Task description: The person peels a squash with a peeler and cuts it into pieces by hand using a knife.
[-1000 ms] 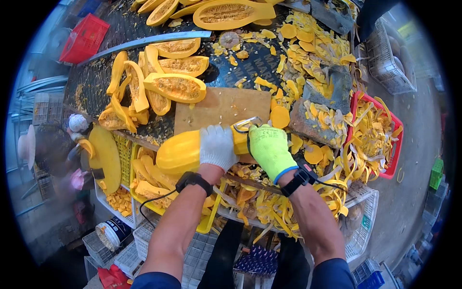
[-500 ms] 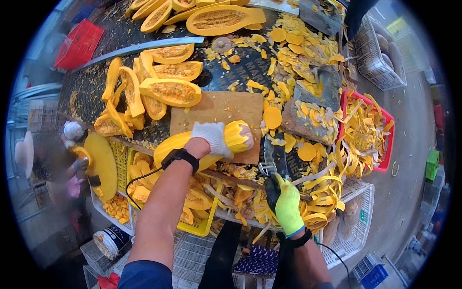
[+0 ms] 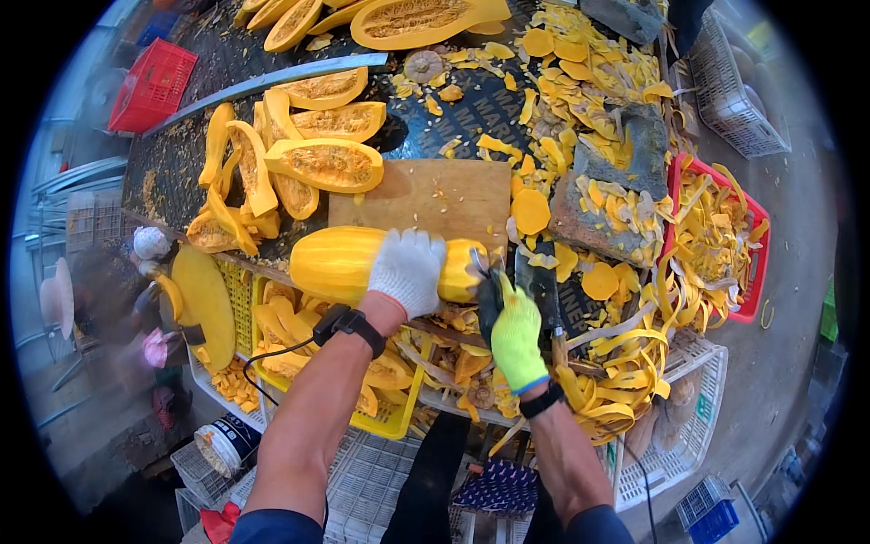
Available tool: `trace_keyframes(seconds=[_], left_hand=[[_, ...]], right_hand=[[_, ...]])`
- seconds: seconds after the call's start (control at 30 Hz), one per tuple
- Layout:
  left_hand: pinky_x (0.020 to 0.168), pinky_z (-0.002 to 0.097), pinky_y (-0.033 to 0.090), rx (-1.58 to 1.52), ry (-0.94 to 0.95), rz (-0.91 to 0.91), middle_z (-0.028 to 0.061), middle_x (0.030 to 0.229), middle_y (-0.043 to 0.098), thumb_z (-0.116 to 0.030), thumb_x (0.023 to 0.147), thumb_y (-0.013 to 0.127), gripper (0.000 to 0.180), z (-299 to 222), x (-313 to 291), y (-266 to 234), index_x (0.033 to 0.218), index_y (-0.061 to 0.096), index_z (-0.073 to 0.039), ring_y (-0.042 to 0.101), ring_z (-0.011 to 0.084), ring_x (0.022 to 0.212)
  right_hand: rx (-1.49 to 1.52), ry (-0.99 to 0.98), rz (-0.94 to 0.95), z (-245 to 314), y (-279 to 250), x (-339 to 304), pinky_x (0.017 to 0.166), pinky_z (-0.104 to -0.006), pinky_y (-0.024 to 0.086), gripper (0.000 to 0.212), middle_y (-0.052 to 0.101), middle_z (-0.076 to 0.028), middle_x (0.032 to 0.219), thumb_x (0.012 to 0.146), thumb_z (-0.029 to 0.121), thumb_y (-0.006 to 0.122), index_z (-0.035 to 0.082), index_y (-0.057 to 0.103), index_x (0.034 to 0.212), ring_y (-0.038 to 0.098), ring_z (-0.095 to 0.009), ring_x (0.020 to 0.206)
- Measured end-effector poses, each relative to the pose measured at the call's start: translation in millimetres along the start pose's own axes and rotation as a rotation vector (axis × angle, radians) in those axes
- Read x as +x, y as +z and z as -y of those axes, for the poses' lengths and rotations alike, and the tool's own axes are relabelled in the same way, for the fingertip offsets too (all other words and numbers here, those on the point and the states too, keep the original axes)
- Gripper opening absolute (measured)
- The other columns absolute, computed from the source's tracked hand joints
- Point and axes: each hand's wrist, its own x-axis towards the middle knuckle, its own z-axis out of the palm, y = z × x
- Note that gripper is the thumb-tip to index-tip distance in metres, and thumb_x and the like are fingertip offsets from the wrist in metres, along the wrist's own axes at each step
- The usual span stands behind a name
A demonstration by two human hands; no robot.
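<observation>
I'm seeing the left hand [image 3: 408,275] gripping the squash [image 3: 332,266] beneath its curled fingers, the right hand [image 3: 513,326] clasping a peeler [image 3: 477,260] beyond its closed ones; I'm apparently peeling, the next stroke needing firm bracing.

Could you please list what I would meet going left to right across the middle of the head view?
Flat yellow board, left end of the yellow squash, gloved left hand, gloved right hand, red basket.

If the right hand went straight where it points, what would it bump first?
Probably the peeled squash, at its right end, just ahead of the right hand, though depth is hard to judge.
</observation>
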Motion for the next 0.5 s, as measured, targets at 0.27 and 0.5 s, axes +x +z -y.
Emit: trace_keyframes(seconds=[0.27,0.5], left_hand=[[0.090,0.0434,0.049,-0.080,0.061,0.253,0.0121,0.104,0.073,-0.042,0.070,0.086,0.056,-29,-12,-6,0.112,0.069,-0.010,0.070,0.0299,0.100],[0.092,0.0445,0.053,-0.196,-0.110,0.289,0.0161,0.107,0.076,-0.052,0.064,0.090,0.067,-25,8,-30,0.110,0.068,-0.008,0.074,0.0337,0.105]], right_hand=[[0.026,0.180,-0.034,14,-13,-54,0.070,-0.0517,0.056,0.033,0.073,-0.026,0.090,0.105,0.025,0.064,-0.001,0.072,0.124,0.071,-0.045,0.080],[-0.108,0.155,0.128,-2,-26,-88,0.069,-0.0519,0.056,0.029,0.073,-0.024,0.089,0.103,0.025,0.067,0.002,0.074,0.120,0.073,-0.042,0.080]])
